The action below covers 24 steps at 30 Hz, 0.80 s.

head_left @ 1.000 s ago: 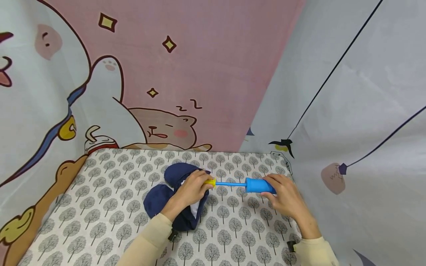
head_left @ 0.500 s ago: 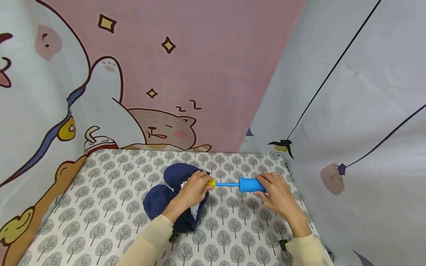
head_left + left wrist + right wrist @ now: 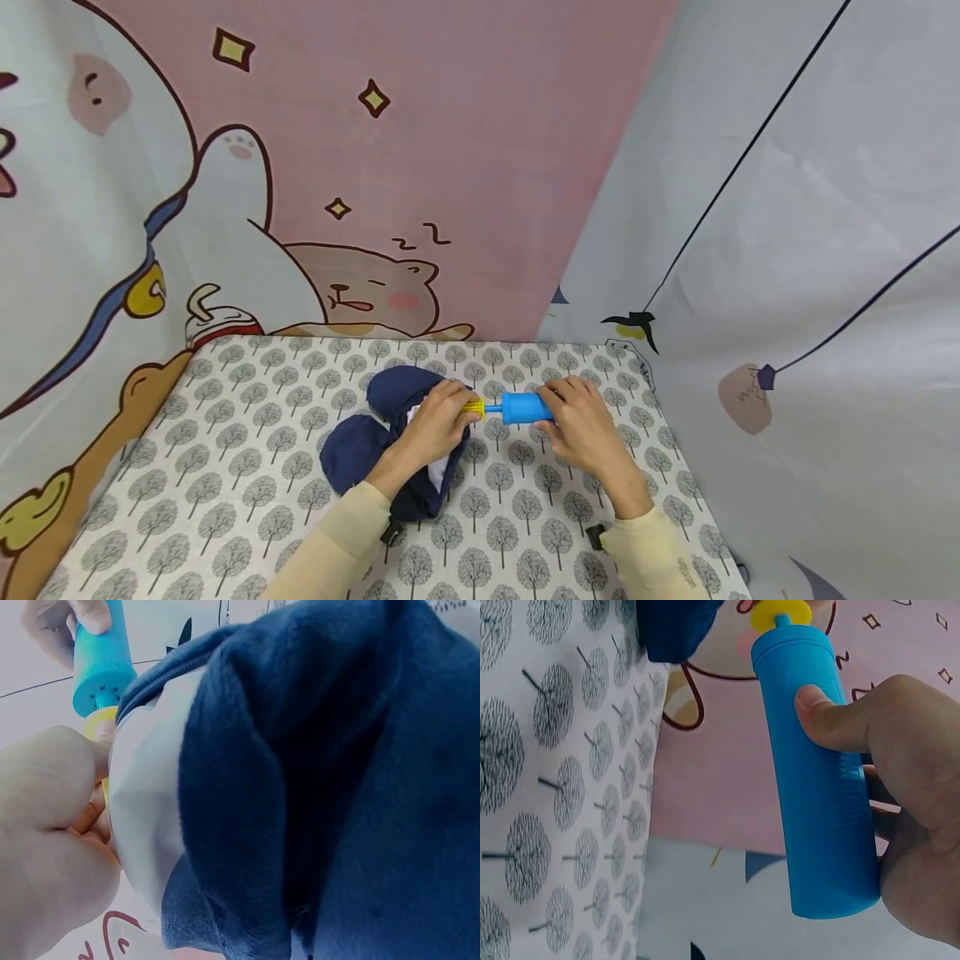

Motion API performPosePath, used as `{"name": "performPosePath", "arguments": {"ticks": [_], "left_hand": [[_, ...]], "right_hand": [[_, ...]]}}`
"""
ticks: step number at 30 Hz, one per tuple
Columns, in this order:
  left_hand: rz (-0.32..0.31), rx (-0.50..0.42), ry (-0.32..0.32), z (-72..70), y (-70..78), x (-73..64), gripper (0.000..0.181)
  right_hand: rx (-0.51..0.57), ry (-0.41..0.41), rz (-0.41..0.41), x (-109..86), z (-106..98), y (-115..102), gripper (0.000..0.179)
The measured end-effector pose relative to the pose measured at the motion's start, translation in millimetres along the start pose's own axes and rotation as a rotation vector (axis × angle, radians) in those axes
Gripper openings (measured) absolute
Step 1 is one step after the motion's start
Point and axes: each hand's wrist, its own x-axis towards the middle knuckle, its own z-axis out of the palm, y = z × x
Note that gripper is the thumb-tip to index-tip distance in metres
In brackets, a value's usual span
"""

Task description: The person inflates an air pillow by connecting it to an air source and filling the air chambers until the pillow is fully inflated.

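Note:
A blue hand pump (image 3: pixel 523 408) with a yellow end piece (image 3: pixel 474 407) lies level between the two hands. My right hand (image 3: pixel 583 423) grips its blue barrel, thumb along the side in the right wrist view. My left hand (image 3: pixel 437 422) holds the yellow end, against a navy plush, pillow-like thing (image 3: pixel 354 454) with rounded lobes. A white inner bladder (image 3: pixel 150 787) shows through the opening of the navy cover in the left wrist view. Only a short stretch of the pump's blue rod (image 3: pixel 492 408) shows. The pump's tip is hidden by the left hand.
Everything is over a table covered in a white cloth (image 3: pixel 247 500) printed with grey trees. A pink and white cartoon curtain (image 3: pixel 487 167) hangs behind, and a pale curtain (image 3: pixel 825 208) closes off the right side.
My right hand has moved left with the blue barrel, sliding it over the rod toward the yellow end. My left hand and the navy thing have stayed nearly still.

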Motion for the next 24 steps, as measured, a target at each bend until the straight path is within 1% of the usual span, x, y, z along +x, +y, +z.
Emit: {"name": "performPosePath", "arguments": {"ticks": [1,2,3,6,10,12,20,24], "left_hand": [[-0.005,0.01,-0.004,-0.8,1.6,0.4,0.019],[-0.013,0.018,-0.008,-7.0,9.7,2.2,0.018],[-0.035,0.015,-0.021,-16.1,19.8,4.8,0.016],[-0.061,0.034,-0.053,-19.3,24.7,6.4,0.016],[-0.073,0.034,-0.093,-20.2,25.2,8.5,0.015],[-0.071,0.033,-0.101,-21.0,24.4,9.4,0.014],[-0.076,0.045,-0.095,-25.9,18.5,7.1,0.015],[-0.078,0.046,-0.094,-27.7,16.6,5.0,0.016]], "right_hand": [[0.003,-0.004,0.0,1.8,1.4,-2.5,0.053],[0.006,-0.007,-0.001,3.3,2.8,-4.8,0.053],[0.006,-0.011,-0.001,4.8,4.3,-6.8,0.053],[0.02,-0.042,0.0,7.7,6.7,-11.1,0.053],[0.036,-0.093,0.011,6.9,5.2,-9.4,0.055],[0.048,-0.107,0.023,4.3,2.6,-5.4,0.057],[0.082,-0.109,0.068,-12.5,-10.1,19.9,0.053],[0.096,-0.131,0.108,-19.6,-16.8,34.5,0.053]]}}
